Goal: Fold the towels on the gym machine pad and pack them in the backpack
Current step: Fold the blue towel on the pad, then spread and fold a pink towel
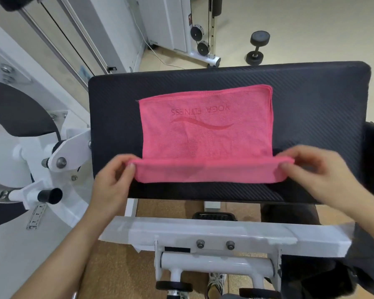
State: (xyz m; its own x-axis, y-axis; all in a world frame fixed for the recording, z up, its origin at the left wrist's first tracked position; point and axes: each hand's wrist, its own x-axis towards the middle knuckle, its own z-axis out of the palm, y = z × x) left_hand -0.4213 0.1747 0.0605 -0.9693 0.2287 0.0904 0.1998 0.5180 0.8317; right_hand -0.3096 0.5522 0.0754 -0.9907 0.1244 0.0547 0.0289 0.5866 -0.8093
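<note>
Pale beige floor (311, 29) runs off ahead of me and turns to speckled brown cork (117, 266) nearer my feet. A black dumbbell (257, 47) lies on it far right, near a white cable machine (171, 22) with two black pulleys (196, 33) and a white cord (160, 58) trailing on the floor. A big round wheel (20, 108) stands at my left, a white crossbar (203, 231) with two bolts just below me. The light is soft and even.

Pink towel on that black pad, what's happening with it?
A person is folding the pink towel on the black gym machine pad. The left-hand grip and right-hand grip each pinch a near corner, with the near edge turned up and over toward the far side. The fold is only begun; most of the towel lies flat.
</note>
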